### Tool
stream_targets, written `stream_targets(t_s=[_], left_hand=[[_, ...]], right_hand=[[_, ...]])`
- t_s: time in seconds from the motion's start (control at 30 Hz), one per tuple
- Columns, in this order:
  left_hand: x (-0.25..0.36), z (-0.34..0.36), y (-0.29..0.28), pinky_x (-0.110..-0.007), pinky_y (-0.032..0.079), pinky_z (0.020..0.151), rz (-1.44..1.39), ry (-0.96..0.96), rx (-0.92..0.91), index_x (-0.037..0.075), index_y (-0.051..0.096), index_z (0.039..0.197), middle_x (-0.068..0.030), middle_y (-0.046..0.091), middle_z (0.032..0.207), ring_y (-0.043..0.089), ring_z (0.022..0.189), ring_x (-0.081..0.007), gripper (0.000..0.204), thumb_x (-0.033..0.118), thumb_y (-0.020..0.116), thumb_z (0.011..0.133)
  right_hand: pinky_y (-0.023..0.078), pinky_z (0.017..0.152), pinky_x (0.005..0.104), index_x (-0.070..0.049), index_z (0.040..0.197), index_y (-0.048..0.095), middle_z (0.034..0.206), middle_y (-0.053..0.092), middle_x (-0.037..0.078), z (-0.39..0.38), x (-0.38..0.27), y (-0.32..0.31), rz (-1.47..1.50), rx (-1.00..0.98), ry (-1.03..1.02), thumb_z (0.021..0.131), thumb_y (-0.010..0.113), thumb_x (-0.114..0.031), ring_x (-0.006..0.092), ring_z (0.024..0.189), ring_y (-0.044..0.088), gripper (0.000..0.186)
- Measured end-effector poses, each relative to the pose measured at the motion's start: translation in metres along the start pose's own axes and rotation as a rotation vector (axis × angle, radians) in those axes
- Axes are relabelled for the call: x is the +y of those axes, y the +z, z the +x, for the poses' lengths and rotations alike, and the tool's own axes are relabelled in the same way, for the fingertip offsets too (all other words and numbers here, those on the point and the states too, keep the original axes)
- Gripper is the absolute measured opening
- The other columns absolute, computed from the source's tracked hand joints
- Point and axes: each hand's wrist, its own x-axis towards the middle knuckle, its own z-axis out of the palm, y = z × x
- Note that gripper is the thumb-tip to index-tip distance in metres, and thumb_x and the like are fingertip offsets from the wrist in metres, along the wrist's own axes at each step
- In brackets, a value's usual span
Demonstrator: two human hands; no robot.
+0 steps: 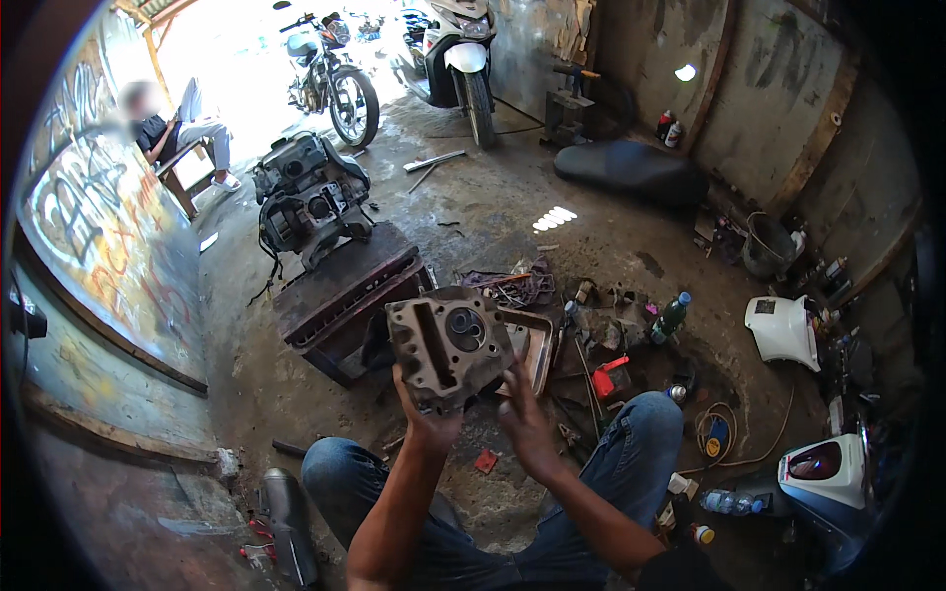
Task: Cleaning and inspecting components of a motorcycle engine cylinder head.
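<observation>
A grey engine cylinder head is held up in front of my knees. Its flat face is turned toward me, showing a long slot, several bolt holes and a round recess with valves. My left hand grips it from below at its lower left; part of the fingers is hidden behind the metal. Beside its lower right edge is my right hand, fingers stretched out and apart. I cannot tell whether those fingertips touch the casting. Behind the head, a shallow metal tray lies partly covered.
A dark wooden box stands ahead, with an engine behind it. Right of me lie tools, a red piece, a green bottle and a coiled hose. Two motorbikes stand farther off; a seated person is at far left.
</observation>
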Motion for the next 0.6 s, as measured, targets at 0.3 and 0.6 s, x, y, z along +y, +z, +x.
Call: stream_targets(t_s=[0.3, 0.6], left_hand=[[0.007, -0.009, -0.013, -0.047, 0.056, 0.098, 0.174, -0.134, 0.091, 0.006, 0.05, 0.14, -0.0172, 0.059, 0.135, 0.06, 0.122, -0.0329, 0.058, 0.047, 0.059, 0.099], [-0.011, -0.012, -0.051, -0.036, 0.054, 0.097, 0.471, 0.071, -0.098, 0.008, 0.05, 0.14, -0.0106, 0.064, 0.126, 0.064, 0.116, -0.0237, 0.052, 0.033, 0.066, 0.098]], right_hand=[[0.05, 0.086, 0.0268, 0.002, 0.123, 0.062, 0.111, 0.067, 0.003, -0.006, -0.013, 0.011, 0.043, -0.01, 0.127, 0.098, 0.066, -0.011, 0.0091, 0.099, 0.061, 0.029], [0.038, 0.06, 0.0258, -0.001, 0.08, 0.053, 0.076, 0.051, 0.001, -0.009, -0.051, 0.02, 0.092, 0.124, -0.29, 0.099, 0.065, -0.018, 0.0099, 0.064, 0.045, 0.028]])
